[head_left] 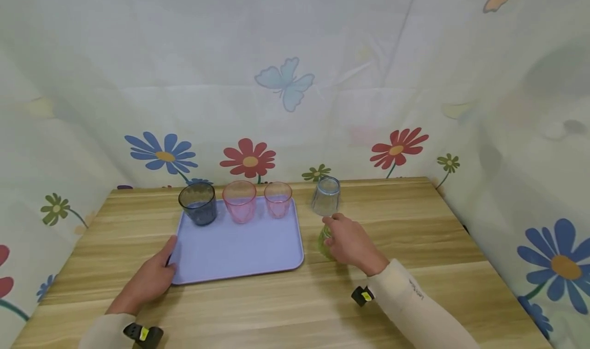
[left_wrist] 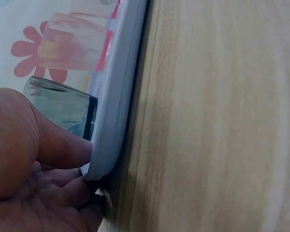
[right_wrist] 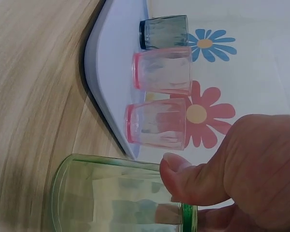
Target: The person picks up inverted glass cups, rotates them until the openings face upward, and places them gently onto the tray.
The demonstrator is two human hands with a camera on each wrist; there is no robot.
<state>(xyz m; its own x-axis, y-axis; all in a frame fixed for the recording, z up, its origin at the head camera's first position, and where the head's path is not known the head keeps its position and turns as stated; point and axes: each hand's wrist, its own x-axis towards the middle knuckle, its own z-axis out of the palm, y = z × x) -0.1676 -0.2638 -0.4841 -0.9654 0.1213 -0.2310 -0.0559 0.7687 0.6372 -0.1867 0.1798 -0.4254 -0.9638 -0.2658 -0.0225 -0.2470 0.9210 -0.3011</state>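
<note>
My left hand (head_left: 149,281) pinches the left edge of a lavender tray (head_left: 239,254), thumb on top and fingers by the underside. Upright along the tray's back stand a dark grey glass (head_left: 199,208), a larger pink glass (head_left: 240,208) and a smaller pink glass (head_left: 278,205). To the right of the tray, my right hand (head_left: 352,242) grips a green glass (right_wrist: 116,193) round its thick base. That glass is upside down, rim toward the table; whether it touches the wood I cannot tell. Behind it a clear bluish glass (head_left: 326,201) stands upside down.
The wooden table (head_left: 258,313) runs back to a white curtain (head_left: 198,103) printed with flowers and a butterfly. More of the curtain hangs along the left and right sides. The tray's right edge lies a short way from the green glass.
</note>
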